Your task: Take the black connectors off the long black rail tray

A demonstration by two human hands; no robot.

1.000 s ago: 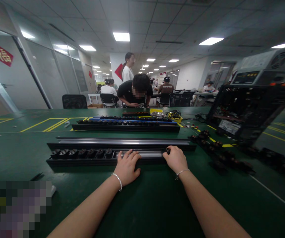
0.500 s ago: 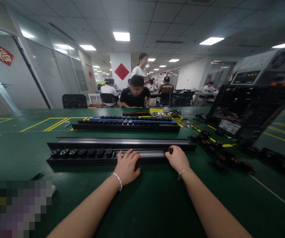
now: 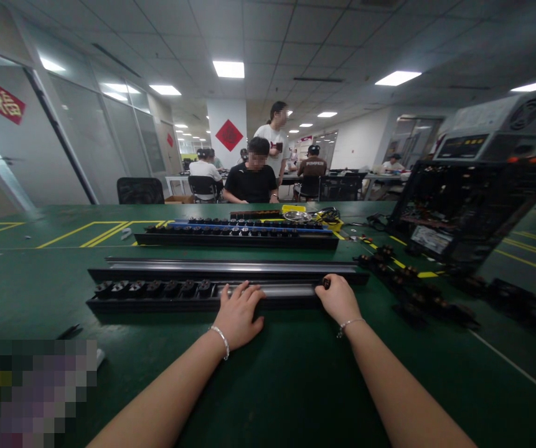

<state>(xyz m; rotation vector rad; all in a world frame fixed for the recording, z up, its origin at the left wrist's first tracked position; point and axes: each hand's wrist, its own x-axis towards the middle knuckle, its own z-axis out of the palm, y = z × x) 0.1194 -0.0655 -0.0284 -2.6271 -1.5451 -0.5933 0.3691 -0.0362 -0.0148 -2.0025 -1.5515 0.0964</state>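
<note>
A long black channel with a silvery inner face lies crosswise in front of me. Several black socket modules sit in a row along its left part. My left hand rests flat over the middle of the channel, fingers spread, just right of that row. At the channel's right end, my right hand pinches a small black socket module; the fingers cover most of it. Right behind lies a second long black channel, with no modules visible in it.
Farther back are filled black strips and a yellow tray. Loose dark modules lie to the right, by an open computer case. A seated person faces me across the green table.
My right hand has shifted slightly right with the socket module. My left hand stays put. Across the table, the seated person has straightened a little and the standing person has moved right.
</note>
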